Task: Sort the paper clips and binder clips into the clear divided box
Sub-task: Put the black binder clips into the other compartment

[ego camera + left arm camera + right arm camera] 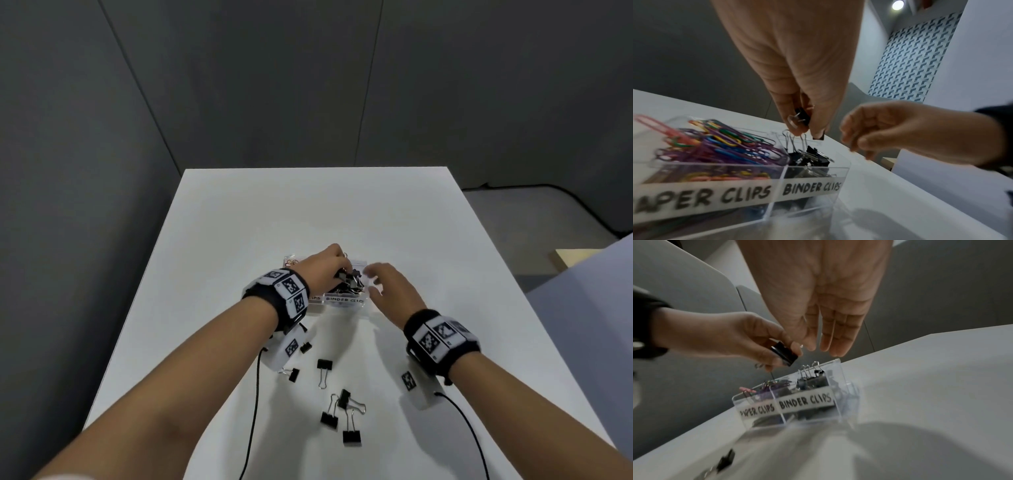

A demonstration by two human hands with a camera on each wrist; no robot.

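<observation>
The clear divided box [342,304] [813,172] [836,386] stands mid-table, with labels "PAPER CLIPS" and "BINDER CLIPS". Coloured paper clips [719,146] fill its left compartment and black binder clips [809,157] [812,379] lie in its right one. My left hand [330,267] [807,126] [777,353] pinches a black binder clip [802,116] [785,353] just above the binder-clip compartment. My right hand [380,277] [824,345] [859,142] hovers beside the box's right edge, fingers straight and empty.
Several loose black binder clips lie on the white table [445,240] near me: one [324,365], another [294,374], one [305,347], and a cluster [344,411]. Cables from the wrist cameras trail over the front edge. A grey wall stands behind the table.
</observation>
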